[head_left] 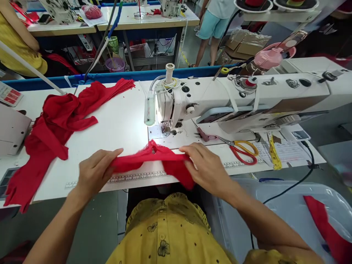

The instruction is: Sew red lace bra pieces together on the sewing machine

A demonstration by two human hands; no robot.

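Observation:
A strip of red fabric [154, 157] is stretched between my two hands above the front edge of the white sewing table [118, 128]. My left hand [95, 172] pinches its left end, fingers closed over it. At the other end my right hand [206, 167] grips the cloth, and a loose flap hangs down beside it. The strip's upper edge looks frayed around the middle. Just behind it stands the sewing machine [167, 106], its needle area [165, 128] apart from the cloth.
Red fabric pieces [63, 117] lie heaped at left. Scissors [242, 150], a small purple-handled tool [203, 135] and a yellow tape measure [274, 152] lie at right. Below right, a plastic bin [247, 205] holds a red piece [327, 227]. Other people [214, 25] are beyond the table.

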